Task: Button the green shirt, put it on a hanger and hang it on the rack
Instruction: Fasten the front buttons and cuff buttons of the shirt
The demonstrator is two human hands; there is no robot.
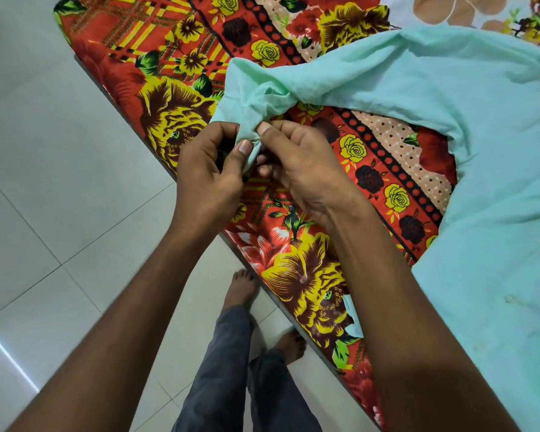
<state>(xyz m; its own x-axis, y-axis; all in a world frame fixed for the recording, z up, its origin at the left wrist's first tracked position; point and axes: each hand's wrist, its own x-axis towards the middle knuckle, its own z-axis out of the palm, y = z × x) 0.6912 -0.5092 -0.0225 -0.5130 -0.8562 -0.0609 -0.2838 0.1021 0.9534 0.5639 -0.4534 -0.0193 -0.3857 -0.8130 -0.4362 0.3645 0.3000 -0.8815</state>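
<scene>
While both hands (250,169) pinch its cuff, the green shirt (449,120) sleeve stretches leftward.

- Green shirt (449,98): body cut off by the right edge.
- Cuff end of the sleeve (250,151): bunched between left hand (206,179) and right hand (303,169); any button there hidden.
- Floral bedsheet (175,98): partly covered by the shirt, cropped at the top.

A thin, matt, lightly creased cloth is seen in the green shirt (449,98), laid on a bed (181,73) covered in smooth printed floral fabric. Beside the bed, glossy pale floor tiles (44,182) are shown reflecting a streak of light.
</scene>
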